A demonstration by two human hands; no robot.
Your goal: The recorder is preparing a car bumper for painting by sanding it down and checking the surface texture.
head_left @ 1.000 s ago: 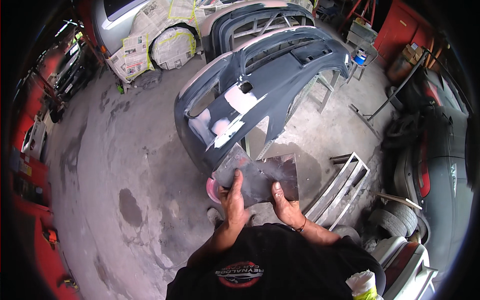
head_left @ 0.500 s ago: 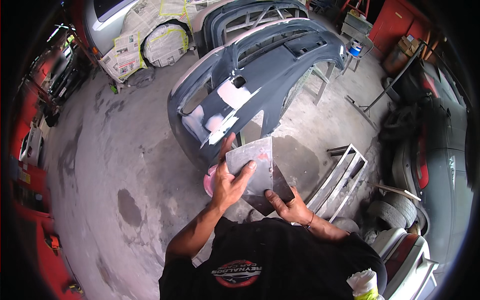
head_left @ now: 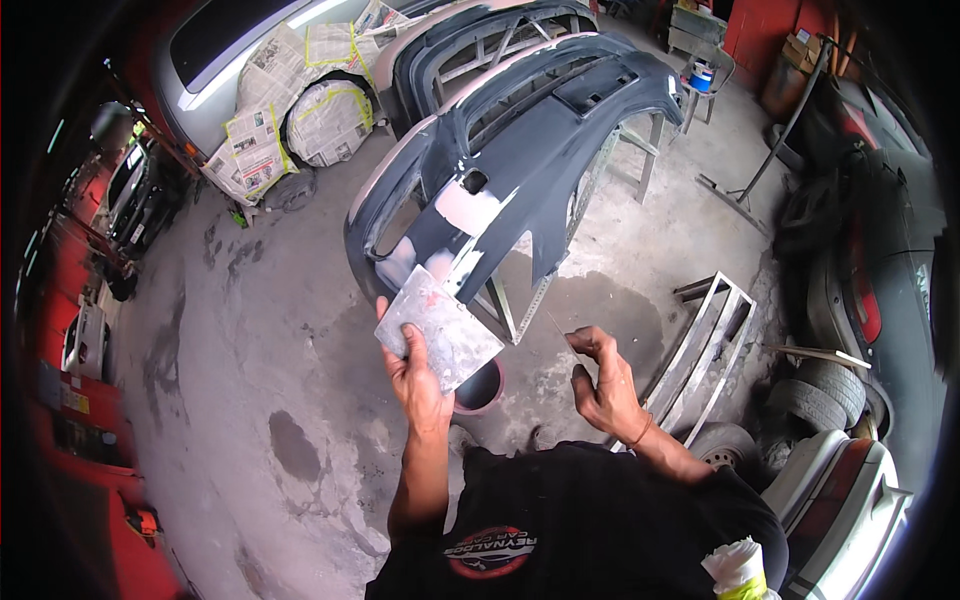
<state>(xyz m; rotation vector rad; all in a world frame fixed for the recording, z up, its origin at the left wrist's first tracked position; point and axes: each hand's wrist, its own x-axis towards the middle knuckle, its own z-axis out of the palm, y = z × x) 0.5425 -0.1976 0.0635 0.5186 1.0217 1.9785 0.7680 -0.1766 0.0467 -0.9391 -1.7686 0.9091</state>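
My left hand (head_left: 414,368) holds a flat grey board (head_left: 442,325) by its left side, thumb on top and fingers beneath. Pale and pinkish smears cover the board's face. To its right, my right hand (head_left: 606,385) is raised apart from it, fingers curled on a thin sheet (head_left: 557,325) seen almost edge-on. Beyond the board stands a dark grey car bumper (head_left: 530,150) with pink and white patches. The board hides part of the bumper's near corner. Partly behind the board, a pink-rimmed bucket (head_left: 483,388) sits on the floor.
A second bumper (head_left: 420,55) stands behind the first, beside a silver car whose wheel (head_left: 328,122) is wrapped in newspaper. At right are a metal frame (head_left: 705,350), tyres (head_left: 825,392) and a dark car (head_left: 900,240). A blue-and-white can (head_left: 702,75) rests on a chair.
My hands have parted: the right moved away from the board with the thin dark sheet, while the left moved left and tilted the board. The bucket shows more now.
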